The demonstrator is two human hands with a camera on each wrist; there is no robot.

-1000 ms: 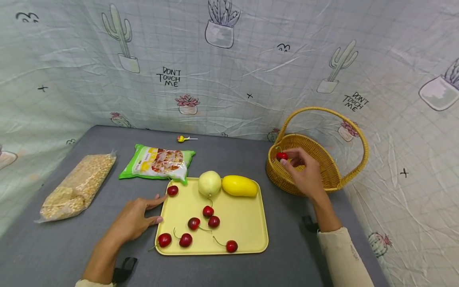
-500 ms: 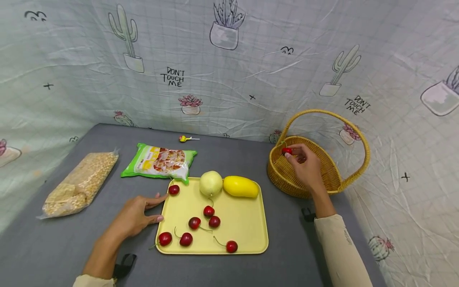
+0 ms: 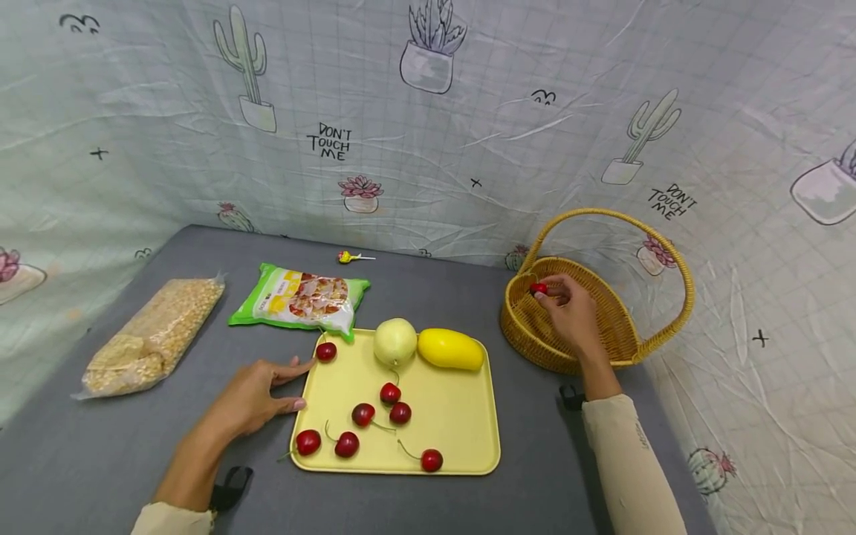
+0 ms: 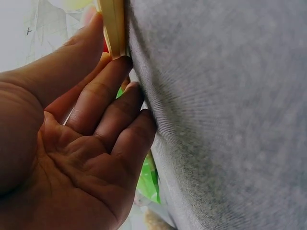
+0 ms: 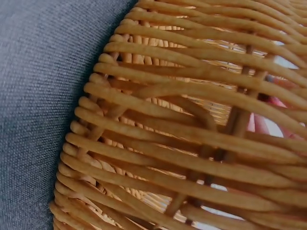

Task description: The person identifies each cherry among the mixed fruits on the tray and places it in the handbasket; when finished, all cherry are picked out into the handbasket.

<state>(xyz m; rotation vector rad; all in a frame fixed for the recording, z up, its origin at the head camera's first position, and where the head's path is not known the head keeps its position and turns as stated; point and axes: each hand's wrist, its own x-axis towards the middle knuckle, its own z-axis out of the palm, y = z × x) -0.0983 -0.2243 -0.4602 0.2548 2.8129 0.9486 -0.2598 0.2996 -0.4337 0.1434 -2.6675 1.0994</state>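
Observation:
My right hand pinches a red cherry by thumb and fingertips, inside the wicker basket near its left wall. In the right wrist view the basket's woven side hides most of that hand. At the left edge of the yellow tray, my left hand rests with thumb and index finger spread against the rim. The left wrist view shows its fingers extended, the thumb along the tray's edge. On the tray lie several cherries, a pale round fruit and a yellow oblong fruit.
A green-and-white snack bag lies behind the tray, one corner over its rim. Farther left is a clear bag of kernels. A lollipop lies near the back edge. The basket's tall handle arches over it; printed cloth hangs behind.
My right hand has carried the cherry slightly right and deeper into the basket. The left hand stays at the tray's edge. The head view has shifted a little.

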